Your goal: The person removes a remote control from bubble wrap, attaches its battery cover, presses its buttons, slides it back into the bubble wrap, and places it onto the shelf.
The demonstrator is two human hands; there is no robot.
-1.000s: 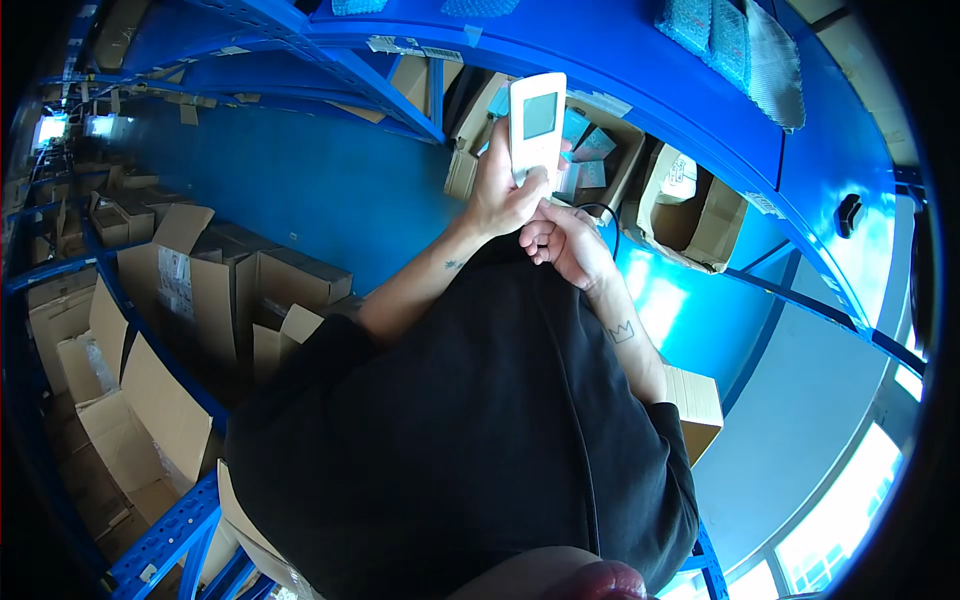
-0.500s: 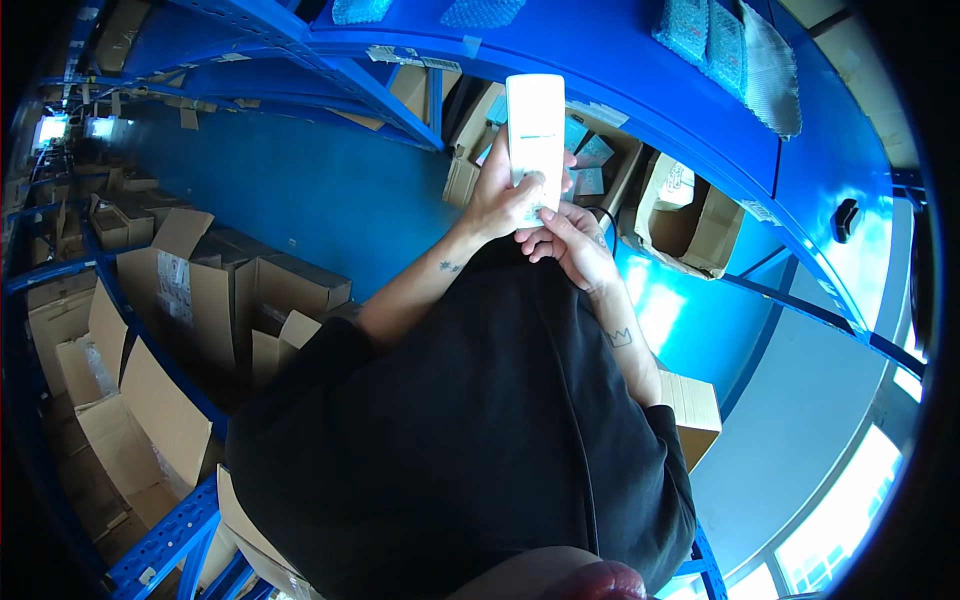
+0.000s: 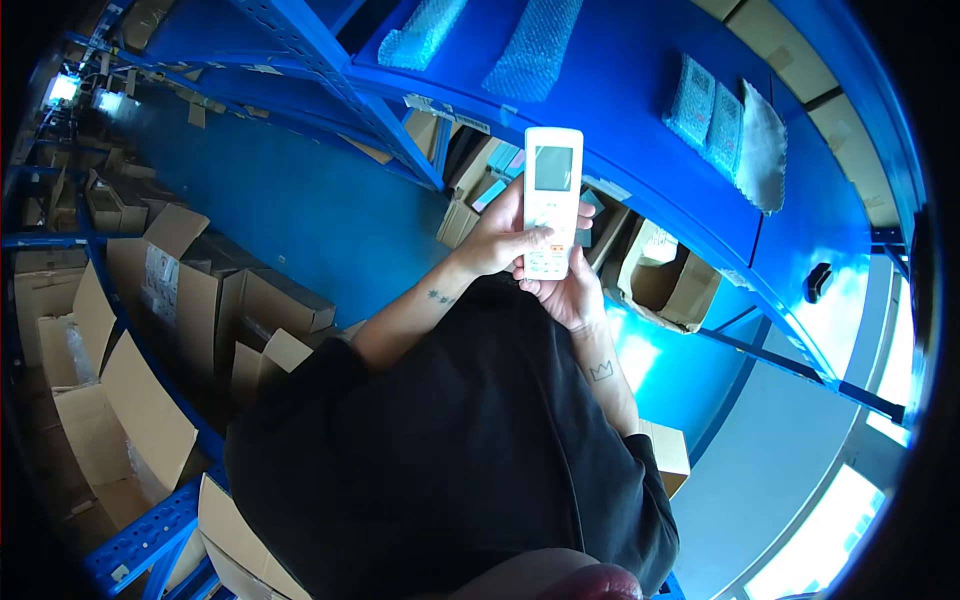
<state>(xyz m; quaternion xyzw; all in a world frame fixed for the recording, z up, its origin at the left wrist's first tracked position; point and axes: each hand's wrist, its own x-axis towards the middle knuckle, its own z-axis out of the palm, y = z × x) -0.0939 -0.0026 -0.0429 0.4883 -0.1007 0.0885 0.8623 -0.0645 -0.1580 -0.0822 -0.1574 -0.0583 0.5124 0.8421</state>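
Note:
A white air conditioner remote control (image 3: 553, 205) stands upright in front of my chest, its grey screen and buttons facing me. My left hand (image 3: 505, 238) is closed around its left side, the thumb lying across the buttons and some fingertips showing past the right edge. At the lower end, my right hand (image 3: 570, 292) grips the remote too, thumb along the right edge and fingers partly hidden behind it. Beyond the remote is a blue shelf top (image 3: 630, 150) with bubble-wrapped packages (image 3: 530, 50) and another wrapped pair (image 3: 705, 115).
Under the shelf top sit an open carton with small packets (image 3: 497, 185) and another open cardboard box (image 3: 668, 280). Several open cartons (image 3: 170, 290) line the left side. A blue rack beam (image 3: 150, 530) crosses at lower left. Another carton (image 3: 665, 455) is beside my right elbow.
The remote and both hands sit lower in view. Its screen and buttons now show clearly; before, the visible face looked plain white with a line across. My right hand has shifted along the lower end.

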